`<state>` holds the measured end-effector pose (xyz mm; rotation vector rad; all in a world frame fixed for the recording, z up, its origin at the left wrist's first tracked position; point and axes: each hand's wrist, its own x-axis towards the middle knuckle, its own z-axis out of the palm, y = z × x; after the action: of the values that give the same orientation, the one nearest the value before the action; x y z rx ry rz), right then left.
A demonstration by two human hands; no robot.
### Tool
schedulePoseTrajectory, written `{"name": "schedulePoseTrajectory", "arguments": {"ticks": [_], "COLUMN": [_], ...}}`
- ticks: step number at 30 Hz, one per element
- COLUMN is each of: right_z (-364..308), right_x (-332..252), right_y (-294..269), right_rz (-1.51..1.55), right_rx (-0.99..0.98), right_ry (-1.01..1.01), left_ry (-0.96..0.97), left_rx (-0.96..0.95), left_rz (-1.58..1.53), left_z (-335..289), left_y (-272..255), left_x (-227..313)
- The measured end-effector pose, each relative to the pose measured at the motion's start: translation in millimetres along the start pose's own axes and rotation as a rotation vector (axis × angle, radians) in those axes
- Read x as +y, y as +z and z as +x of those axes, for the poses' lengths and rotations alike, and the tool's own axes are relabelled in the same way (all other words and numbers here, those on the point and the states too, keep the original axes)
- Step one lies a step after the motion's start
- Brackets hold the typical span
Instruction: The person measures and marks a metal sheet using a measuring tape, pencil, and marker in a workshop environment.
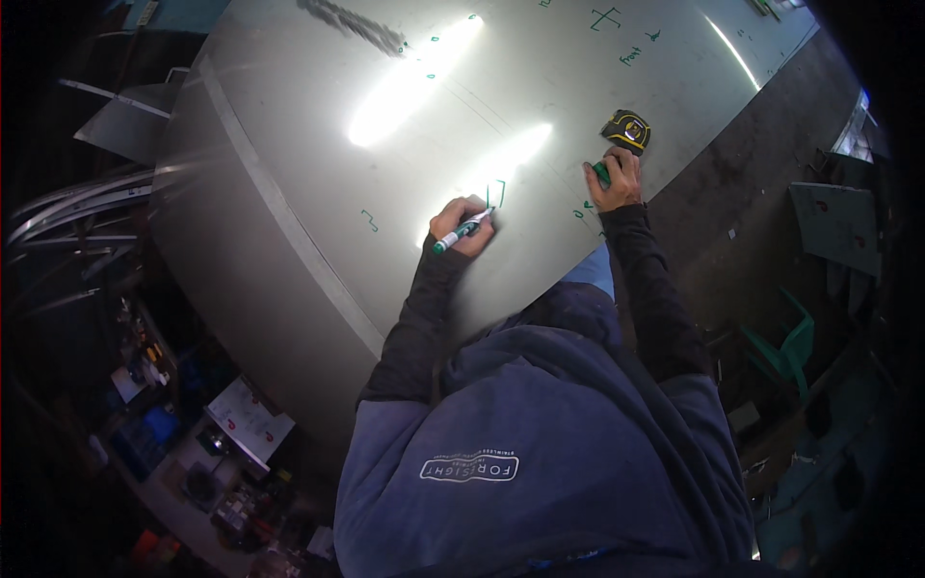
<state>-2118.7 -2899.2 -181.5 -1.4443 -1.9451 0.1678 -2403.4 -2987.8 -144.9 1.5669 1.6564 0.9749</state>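
Note:
My left hand [466, 227] is closed round a green-and-white marker [464, 231], whose tip meets the metal sheet [318, 183] beside a green bracket-shaped mark [495, 194]. Farther right, my right hand [618, 181] rests near the sheet's right edge, its fingers curled on a small green piece [602, 173] that looks like a marker cap. Just beyond those fingertips lies a black-and-yellow tape measure [627, 131]. Thin ruled lines and other green marks run over the sheet.
Bright light reflections streak the sheet, and a dark streaked shape [356, 24] shows at its far side. A green plastic chair [785, 345] stands on the floor at the right. At the lower left is a cluttered bench [207, 482]; metal pieces [130, 120] jut out at the far left.

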Motion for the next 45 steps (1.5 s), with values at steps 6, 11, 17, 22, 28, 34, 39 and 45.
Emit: {"name": "schedulePoseTrajectory", "arguments": {"ticks": [6,11,17,22,28,34,39,45], "right_z": [0,1,-1,-2,-2,0,-1,0], "right_x": [-1,-2,0,1,1,-1,-1,-2], "right_y": [1,0,3,2,3,2,2,1], "right_rz": [0.015,0.002,0.011,0.012,0.007,0.001,0.005,0.009], "right_rx": [0.012,0.003,0.006,-0.018,-0.014,-0.011,-0.007,0.011], "right_ry": [0.005,0.004,0.005,0.014,0.020,0.006,0.020,0.008], "left_ry": [0.052,0.124,0.133,-0.040,0.062,0.075,0.061,-0.082], "left_rx": [-0.002,-0.015,-0.023,0.025,0.074,0.007,-0.035,0.017], "left_rz": [-0.003,0.014,-0.020,-0.058,0.016,0.048,-0.073,-0.072], "left_z": [3,0,-6,-9,-5,-7,-7,9], "left_y": [8,7,5,1,0,-5,2,9], "left_x": [8,-3,-1,1,-8,-9,4,8]}}
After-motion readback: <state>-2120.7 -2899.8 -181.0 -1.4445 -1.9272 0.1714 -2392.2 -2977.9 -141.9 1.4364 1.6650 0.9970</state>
